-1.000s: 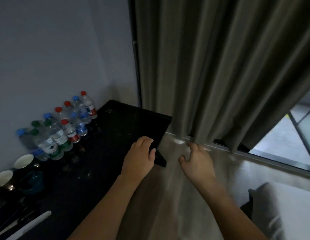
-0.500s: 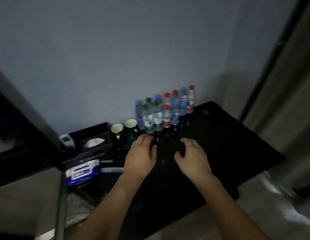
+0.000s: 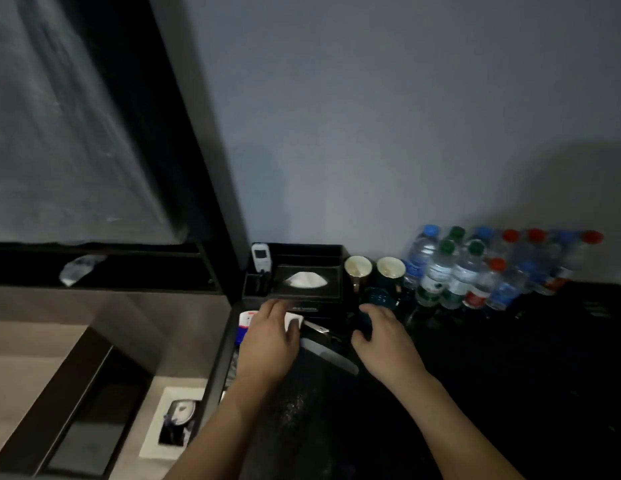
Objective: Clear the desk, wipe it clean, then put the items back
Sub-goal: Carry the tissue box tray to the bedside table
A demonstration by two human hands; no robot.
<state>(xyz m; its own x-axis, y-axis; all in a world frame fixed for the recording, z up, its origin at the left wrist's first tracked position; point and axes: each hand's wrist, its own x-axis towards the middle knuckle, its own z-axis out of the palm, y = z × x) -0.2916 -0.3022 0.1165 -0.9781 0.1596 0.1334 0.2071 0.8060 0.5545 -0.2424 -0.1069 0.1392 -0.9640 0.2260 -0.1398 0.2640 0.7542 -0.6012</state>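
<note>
Fingers of the left hand are resting loosely spread on the wipes pack at lower centre; the right hand is hovering relaxed, empty, near the dark cup. Reaching carelessly across the crowded black desk risks toppling the bottles at centre right.

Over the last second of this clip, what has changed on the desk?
The view swung left from the curtain. Both hands moved from the desk's right end to its left: left hand now rests on the wipes pack, right hand reaches toward the teal cup. Bottles and tissue box stayed put.
</note>
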